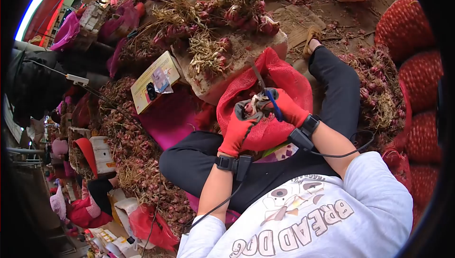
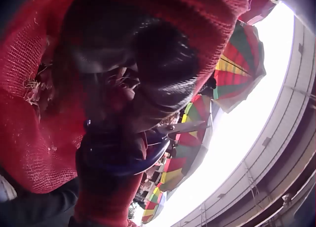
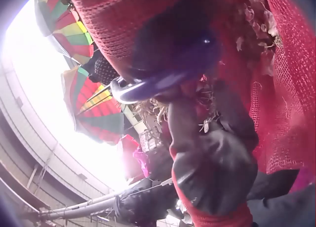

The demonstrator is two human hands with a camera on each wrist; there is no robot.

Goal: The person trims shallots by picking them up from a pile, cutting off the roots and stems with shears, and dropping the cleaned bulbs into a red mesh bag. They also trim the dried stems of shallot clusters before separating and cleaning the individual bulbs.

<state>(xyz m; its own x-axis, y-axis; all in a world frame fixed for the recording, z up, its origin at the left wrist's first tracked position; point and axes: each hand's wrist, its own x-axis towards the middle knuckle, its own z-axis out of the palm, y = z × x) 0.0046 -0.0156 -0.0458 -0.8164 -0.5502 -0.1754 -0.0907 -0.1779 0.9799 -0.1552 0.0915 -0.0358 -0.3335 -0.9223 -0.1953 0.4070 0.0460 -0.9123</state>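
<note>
Both hands wear red gloves with dark grey palms and meet above an open red mesh bag (image 1: 303, 85) between the person's legs. The left hand (image 1: 241, 126) pinches a small reddish shallot (image 1: 249, 108), its pale dry top toward the right hand. In the right hand (image 1: 290, 107) is a pair of scissors; their blue handle (image 1: 274, 105) loops over the fingers, and the blades point up and away. The right wrist view shows the blue handle (image 3: 163, 81) close to the left glove (image 3: 212, 163). In the left wrist view, curled fingers partly hide the shallot (image 2: 123, 94).
Bunches of dried shallots (image 1: 208, 51) lie on a pale block (image 1: 204, 85) beyond the bag. A yellowish box (image 1: 154, 80) stands left of it. Loose shallots (image 1: 137, 163) are heaped at the left, and full red mesh sacks (image 1: 419, 85) are stacked at the right.
</note>
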